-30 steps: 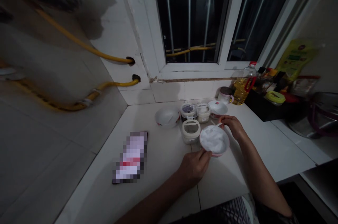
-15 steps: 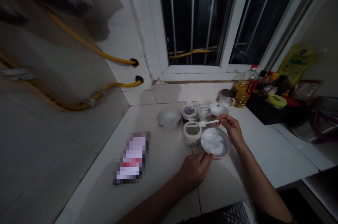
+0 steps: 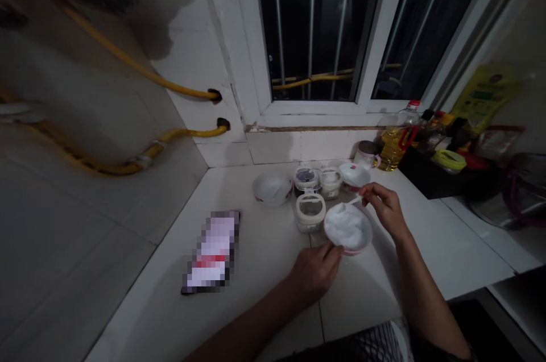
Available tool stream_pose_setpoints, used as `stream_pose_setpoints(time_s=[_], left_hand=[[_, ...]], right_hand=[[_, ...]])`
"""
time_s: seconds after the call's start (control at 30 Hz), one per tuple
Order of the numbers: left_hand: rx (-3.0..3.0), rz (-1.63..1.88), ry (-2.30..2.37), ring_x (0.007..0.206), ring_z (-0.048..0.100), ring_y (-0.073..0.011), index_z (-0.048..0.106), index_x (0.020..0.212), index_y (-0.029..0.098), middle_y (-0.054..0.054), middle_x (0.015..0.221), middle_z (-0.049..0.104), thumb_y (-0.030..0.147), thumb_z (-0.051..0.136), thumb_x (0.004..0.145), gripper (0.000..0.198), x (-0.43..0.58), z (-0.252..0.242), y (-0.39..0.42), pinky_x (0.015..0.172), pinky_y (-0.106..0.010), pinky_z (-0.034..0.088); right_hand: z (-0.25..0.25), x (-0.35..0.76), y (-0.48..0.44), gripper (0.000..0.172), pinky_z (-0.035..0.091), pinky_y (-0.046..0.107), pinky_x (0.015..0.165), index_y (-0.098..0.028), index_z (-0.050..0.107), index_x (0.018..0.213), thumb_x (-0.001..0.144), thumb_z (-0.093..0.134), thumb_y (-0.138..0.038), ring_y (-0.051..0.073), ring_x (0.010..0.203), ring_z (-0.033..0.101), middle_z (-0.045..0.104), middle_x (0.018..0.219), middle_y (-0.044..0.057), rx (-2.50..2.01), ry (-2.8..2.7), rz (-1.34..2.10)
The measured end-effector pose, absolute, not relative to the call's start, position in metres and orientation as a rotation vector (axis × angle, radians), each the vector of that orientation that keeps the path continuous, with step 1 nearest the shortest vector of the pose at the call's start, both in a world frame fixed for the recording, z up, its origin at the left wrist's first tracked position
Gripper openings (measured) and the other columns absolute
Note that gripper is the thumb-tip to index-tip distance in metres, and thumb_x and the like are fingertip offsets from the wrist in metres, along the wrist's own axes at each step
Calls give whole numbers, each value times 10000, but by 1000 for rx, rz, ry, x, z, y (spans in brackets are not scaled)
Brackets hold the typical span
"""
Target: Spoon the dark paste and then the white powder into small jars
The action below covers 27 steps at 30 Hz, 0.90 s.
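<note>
My left hand [image 3: 318, 271] pinches the near rim of a small bowl [image 3: 357, 248] and keeps it tipped slightly. White powder or fine grains [image 3: 345, 227] fill much of the bowl. Between the fingertips of my right hand [image 3: 384, 208] is the handle of a small white spoon [image 3: 352, 201]. Its scoop end is over the far edge of the bowl, close to the white contents; whether it touches them I cannot tell. Just left of the bowl stands a clear jar with a pale lid [image 3: 310, 211].
Behind are two more lidded jars [image 3: 307, 178], a white bowl [image 3: 273, 190] and another bowl [image 3: 354, 176]. An oil bottle [image 3: 394, 146] and a mug [image 3: 367, 153] stand by the window. A blurred-out flat object [image 3: 213, 251] lies on the left of the counter [image 3: 264, 254].
My right hand has moved slightly right, bringing the spoon from above the pale-lidded jar to the bowl's far edge. My left hand still holds the bowl in about the same place.
</note>
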<state>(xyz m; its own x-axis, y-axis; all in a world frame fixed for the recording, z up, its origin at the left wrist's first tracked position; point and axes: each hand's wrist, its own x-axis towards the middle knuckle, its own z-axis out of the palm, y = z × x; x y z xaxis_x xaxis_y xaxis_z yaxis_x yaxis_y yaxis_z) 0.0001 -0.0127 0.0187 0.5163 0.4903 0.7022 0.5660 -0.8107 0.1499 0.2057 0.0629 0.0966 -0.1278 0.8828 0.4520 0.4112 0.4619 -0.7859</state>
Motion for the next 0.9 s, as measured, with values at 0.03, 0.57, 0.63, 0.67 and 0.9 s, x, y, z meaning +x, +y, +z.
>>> stream_pose_setpoints(time_s=[0.03, 0.57, 0.63, 0.67, 0.9], left_hand=[[-2653, -1174, -930, 665, 659, -144, 549, 1047, 127, -70, 840, 664, 177, 330, 982, 233, 0, 19, -13, 560, -238, 553], [-2723, -1115, -983, 826, 686, -184, 485, 1190, 116, -133, 1008, 652, 209, 292, 991, 292, 5, 11, -18, 621, -264, 588], [-2745, -1119, -1013, 806, 686, -186, 471, 1213, 121, -136, 1023, 646, 209, 299, 986, 297, 7, 10, -20, 615, -272, 588], [-2767, -1125, -1037, 797, 685, -188, 467, 1219, 123, -136, 1031, 642, 207, 306, 982, 298, 7, 10, -21, 617, -279, 587], [-2981, -1114, -1298, 838, 673, -193, 468, 1235, 154, -109, 1040, 630, 186, 415, 922, 318, 8, 13, -30, 717, -315, 576]], right_hand=[[96, 210, 65, 152, 404, 274, 642, -190, 620, 766, 836, 503, -258, 154, 618, 540, 570, 614, -18, -1173, -1752, 648], [94, 204, 80, 119, 373, 286, 623, -171, 634, 601, 597, 549, -254, 132, 503, 473, 530, 446, -30, -1244, -1552, 1169], [94, 204, 80, 114, 373, 291, 634, -175, 630, 600, 591, 554, -259, 133, 502, 472, 521, 434, -34, -1248, -1531, 1171], [94, 204, 80, 113, 374, 292, 638, -176, 629, 602, 590, 555, -260, 134, 505, 474, 520, 432, -35, -1251, -1523, 1172], [94, 205, 80, 122, 368, 286, 608, -173, 634, 617, 583, 538, -242, 133, 495, 475, 528, 447, -28, -1263, -1475, 1190]])
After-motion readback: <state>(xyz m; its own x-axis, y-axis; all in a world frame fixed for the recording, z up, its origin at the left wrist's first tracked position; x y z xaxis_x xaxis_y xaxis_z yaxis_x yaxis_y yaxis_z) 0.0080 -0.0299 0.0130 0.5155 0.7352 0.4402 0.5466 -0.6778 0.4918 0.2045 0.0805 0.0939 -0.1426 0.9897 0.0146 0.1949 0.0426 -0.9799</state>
